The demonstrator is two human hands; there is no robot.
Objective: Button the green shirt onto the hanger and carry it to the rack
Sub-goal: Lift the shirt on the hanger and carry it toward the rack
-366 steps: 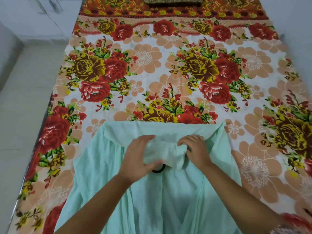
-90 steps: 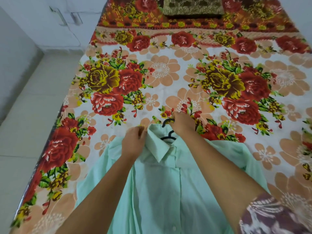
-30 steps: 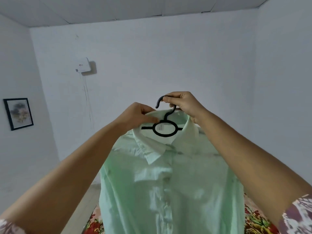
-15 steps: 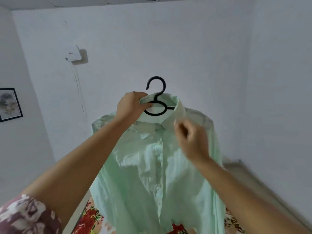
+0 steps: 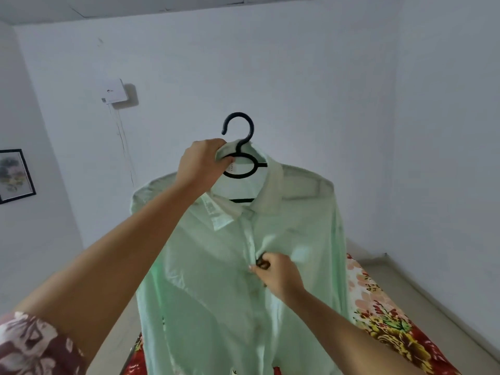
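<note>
The pale green shirt (image 5: pixel 216 280) hangs in the air in front of me on a black plastic hanger (image 5: pixel 242 147), whose hook points up and left. My left hand (image 5: pixel 203 165) grips the collar and the hanger's ring at the neck and holds the whole thing up. My right hand (image 5: pixel 276 273) pinches the button placket at chest height. The collar is spread open, and the placket below it looks closed. The shirt's lower hem is out of view.
A bed with a red and orange floral cover (image 5: pixel 384 315) lies below and behind the shirt. White walls stand all round, with a white box (image 5: pixel 115 91) and a framed picture (image 5: pixel 15 175) on the left. No rack is in view.
The shirt went from lying on the bed to hanging in the air. In the last second my right hand let go of the hook and dropped to the placket; my left hand took the weight.
</note>
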